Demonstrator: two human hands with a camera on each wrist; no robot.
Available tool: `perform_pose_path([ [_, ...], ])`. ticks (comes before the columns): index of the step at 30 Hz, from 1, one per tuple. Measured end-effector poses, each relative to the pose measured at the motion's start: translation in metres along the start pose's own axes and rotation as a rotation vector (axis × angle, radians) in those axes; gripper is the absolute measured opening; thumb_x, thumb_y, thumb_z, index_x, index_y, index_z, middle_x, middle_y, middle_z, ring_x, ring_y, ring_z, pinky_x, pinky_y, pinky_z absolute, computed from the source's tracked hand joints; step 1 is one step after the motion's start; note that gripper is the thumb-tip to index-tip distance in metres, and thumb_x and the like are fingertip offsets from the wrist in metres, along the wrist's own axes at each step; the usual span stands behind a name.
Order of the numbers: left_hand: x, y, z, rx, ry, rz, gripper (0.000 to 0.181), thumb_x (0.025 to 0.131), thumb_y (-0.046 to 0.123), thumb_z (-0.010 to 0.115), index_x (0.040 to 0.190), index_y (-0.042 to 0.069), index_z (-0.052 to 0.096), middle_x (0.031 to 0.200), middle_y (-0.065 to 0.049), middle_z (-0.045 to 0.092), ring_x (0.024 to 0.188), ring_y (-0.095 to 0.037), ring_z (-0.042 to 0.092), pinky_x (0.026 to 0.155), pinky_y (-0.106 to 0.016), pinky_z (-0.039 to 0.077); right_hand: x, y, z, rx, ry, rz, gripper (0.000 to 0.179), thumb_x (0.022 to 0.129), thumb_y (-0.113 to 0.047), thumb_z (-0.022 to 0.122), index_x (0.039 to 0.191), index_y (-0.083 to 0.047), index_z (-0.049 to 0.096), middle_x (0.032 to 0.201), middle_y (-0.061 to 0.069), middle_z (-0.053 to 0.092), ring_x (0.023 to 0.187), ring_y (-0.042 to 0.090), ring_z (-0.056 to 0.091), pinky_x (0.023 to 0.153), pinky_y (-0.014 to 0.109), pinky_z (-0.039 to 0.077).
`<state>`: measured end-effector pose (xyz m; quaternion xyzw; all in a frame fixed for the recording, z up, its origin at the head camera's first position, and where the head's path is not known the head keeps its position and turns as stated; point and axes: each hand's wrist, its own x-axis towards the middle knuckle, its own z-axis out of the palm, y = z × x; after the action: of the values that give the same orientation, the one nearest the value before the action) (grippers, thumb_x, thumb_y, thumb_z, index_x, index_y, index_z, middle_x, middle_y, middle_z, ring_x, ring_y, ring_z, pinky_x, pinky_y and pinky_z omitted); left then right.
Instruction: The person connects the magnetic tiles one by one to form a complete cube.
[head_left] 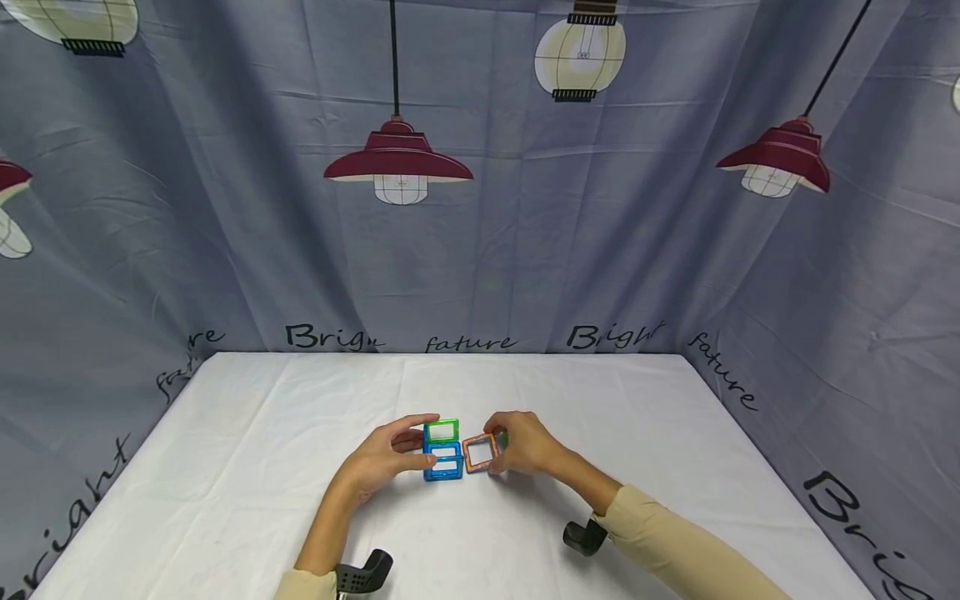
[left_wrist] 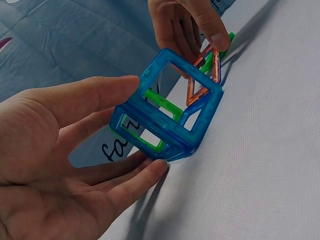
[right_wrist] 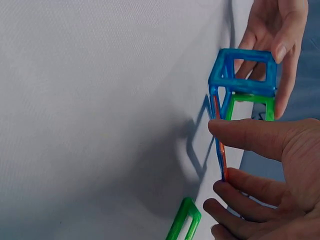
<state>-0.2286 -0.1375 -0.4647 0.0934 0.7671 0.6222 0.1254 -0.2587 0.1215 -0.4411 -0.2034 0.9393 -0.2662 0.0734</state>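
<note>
Gripping a blue frame structure point(head_left: 443, 477) with the left hand point(head_left: 381, 458) and pinching an orange square frame point(head_left: 481, 469) with the right hand point(head_left: 528, 444), near the middle of a white cloth surface point(head_left: 247, 500).
Held from the left side between thumb and fingers in the first case, with a green frame point(head_left: 457, 430) at the far side. Held just right of the blue frame structure in the second, with contact hard to tell. Showing also another green piece point(right_wrist: 176, 225) near the right hand, and a lamp-printed curtain point(head_left: 480, 275) behind.
</note>
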Motion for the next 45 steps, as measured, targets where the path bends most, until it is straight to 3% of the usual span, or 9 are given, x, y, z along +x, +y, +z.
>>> perform_pose_path([
  [6, -0.001, -0.001, -0.001, -0.021, -0.036, 0.014, 0.064, 0.087, 0.012, 0.08, 0.145, 0.011, 0.056, 0.142, -0.023, 0.057, 0.134, -0.039, 0.053, 0.11, -0.05, 0.046, 0.001, -0.003, 0.003, -0.01, -0.008, -0.013, 0.052, 0.066, -0.011, 0.093, 0.112, -0.001, 0.071, 0.106, 0.011, 0.071, 0.103, 0.028, 0.062, 0.093, 0.049, 0.052],
  [12, -0.001, -0.001, -0.001, -0.002, -0.022, 0.004, 0.054, 0.088, 0.013, 0.079, 0.139, 0.012, 0.063, 0.144, -0.02, 0.057, 0.136, -0.039, 0.052, 0.113, -0.054, 0.043, 0.0, -0.006, 0.003, -0.019, 0.012, -0.011, 0.052, 0.065, -0.012, 0.093, 0.11, 0.0, 0.071, 0.105, 0.012, 0.071, 0.101, 0.027, 0.063, 0.092, 0.049, 0.053],
  [25, 0.0, -0.003, -0.003, -0.007, -0.057, 0.012, 0.064, 0.089, 0.014, 0.078, 0.148, 0.012, 0.053, 0.145, -0.023, 0.054, 0.135, -0.038, 0.051, 0.111, -0.05, 0.046, -0.001, -0.018, -0.008, 0.078, -0.006, -0.069, 0.055, 0.071, -0.008, 0.089, 0.122, -0.001, 0.068, 0.114, 0.009, 0.072, 0.108, 0.032, 0.065, 0.09, 0.049, 0.054],
  [34, -0.002, -0.001, -0.003, -0.004, -0.068, 0.01, 0.063, 0.09, 0.015, 0.077, 0.148, 0.012, 0.053, 0.144, -0.022, 0.055, 0.135, -0.038, 0.052, 0.111, -0.05, 0.046, 0.005, -0.027, -0.004, 0.173, 0.002, -0.037, 0.055, 0.071, -0.012, 0.092, 0.12, -0.004, 0.068, 0.114, 0.007, 0.071, 0.106, 0.029, 0.065, 0.094, 0.047, 0.055],
  [45, -0.002, 0.001, -0.003, 0.012, -0.063, 0.016, 0.062, 0.091, 0.015, 0.076, 0.148, 0.013, 0.053, 0.144, -0.021, 0.055, 0.136, -0.038, 0.052, 0.111, -0.05, 0.046, 0.008, -0.03, -0.004, 0.206, -0.018, -0.001, 0.054, 0.072, -0.011, 0.092, 0.12, -0.006, 0.068, 0.112, 0.007, 0.071, 0.105, 0.028, 0.065, 0.093, 0.047, 0.056],
])
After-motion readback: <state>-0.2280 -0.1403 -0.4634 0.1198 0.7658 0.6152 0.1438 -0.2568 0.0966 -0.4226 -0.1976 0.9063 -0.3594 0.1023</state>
